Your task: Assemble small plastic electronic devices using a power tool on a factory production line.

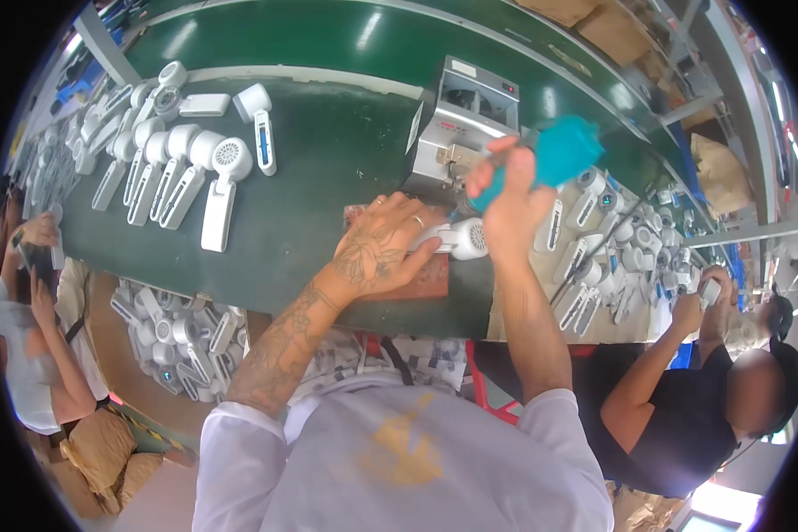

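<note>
Left hand (384, 238) partly hides white fan (473, 239); teal tool (566, 152) blurs

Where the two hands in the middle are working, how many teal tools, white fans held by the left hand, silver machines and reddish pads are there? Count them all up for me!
Teal tool in the right hand: 1
White fan held by the left hand: 1
Silver machine: 1
Reddish pad: 1
Total: 4
</note>
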Tool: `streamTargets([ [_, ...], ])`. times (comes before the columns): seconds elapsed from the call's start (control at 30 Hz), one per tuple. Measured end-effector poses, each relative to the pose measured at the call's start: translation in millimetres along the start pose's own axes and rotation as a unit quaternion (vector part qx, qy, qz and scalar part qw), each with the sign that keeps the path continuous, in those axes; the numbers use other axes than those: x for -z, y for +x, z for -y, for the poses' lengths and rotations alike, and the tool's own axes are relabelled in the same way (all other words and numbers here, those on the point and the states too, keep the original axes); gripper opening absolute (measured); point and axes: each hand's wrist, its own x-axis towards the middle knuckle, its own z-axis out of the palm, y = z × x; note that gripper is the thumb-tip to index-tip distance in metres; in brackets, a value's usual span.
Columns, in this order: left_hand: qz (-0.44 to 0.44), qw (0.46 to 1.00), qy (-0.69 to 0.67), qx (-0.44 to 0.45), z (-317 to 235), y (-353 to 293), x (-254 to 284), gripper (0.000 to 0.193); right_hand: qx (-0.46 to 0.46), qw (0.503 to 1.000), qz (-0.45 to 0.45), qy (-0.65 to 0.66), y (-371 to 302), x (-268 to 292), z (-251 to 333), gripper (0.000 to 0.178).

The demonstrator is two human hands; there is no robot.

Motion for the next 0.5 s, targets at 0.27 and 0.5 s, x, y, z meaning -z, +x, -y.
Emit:
streamTargets([
  [0.27,0.029,0.999,-0.021,0.021,-1.8,4.9,1.0,0.034,-0.012,0.999,0.031,-0.012,-30.7,17.4,9.6,0.054],
  [0.5,0.024,1.000,-0.016,0.011,-2.4,4.8,-1.7,0.032,-0.003,0.999,0.037,0.003,-37.5,21.9,-1.0,0.049],
])
